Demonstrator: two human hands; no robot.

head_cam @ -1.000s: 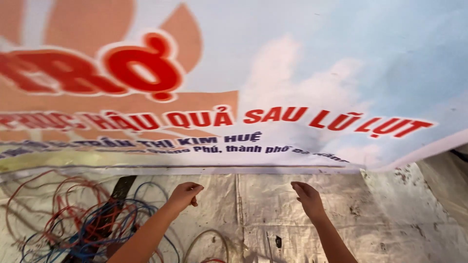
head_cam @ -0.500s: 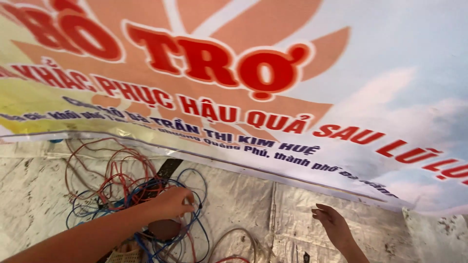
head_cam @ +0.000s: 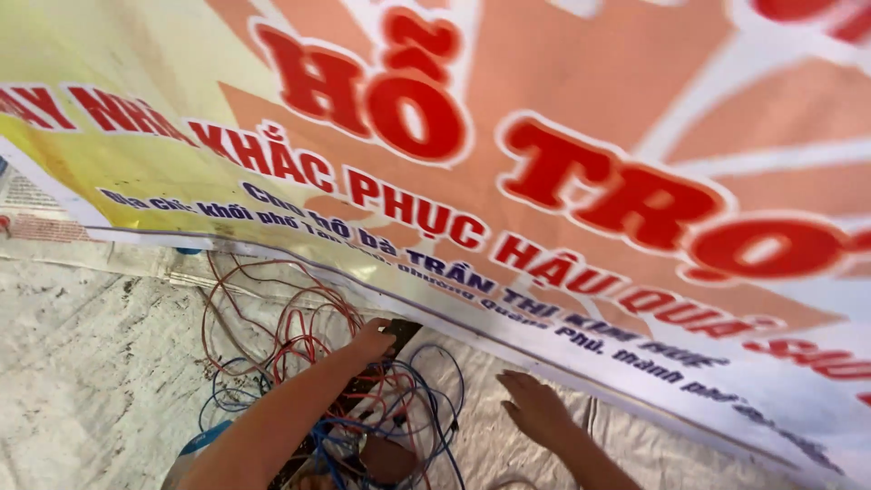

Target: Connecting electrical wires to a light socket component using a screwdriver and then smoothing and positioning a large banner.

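Note:
A large printed banner (head_cam: 544, 163) with red lettering on an orange, yellow and pale blue ground fills the upper view. Below its lower edge lies a tangle of red and blue wires (head_cam: 299, 354) over a dark flat board (head_cam: 399, 334). My left hand (head_cam: 374, 339) reaches forward and rests on the end of that board among the wires; whether it grips is hidden. My right hand (head_cam: 533, 406) lies flat, fingers apart, on the wrinkled pale sheet (head_cam: 91, 363) just under the banner's edge, holding nothing.
The pale, stained sheet covers the ground to the left and right. A blue round object (head_cam: 204, 442) shows at the bottom left beside my forearm. More printed paper (head_cam: 36, 204) peeks out at the far left under the banner.
The view has swung left along the banner. The wire tangle now sits more central, my left hand has reached onto the dark board, and my right hand has moved left with it.

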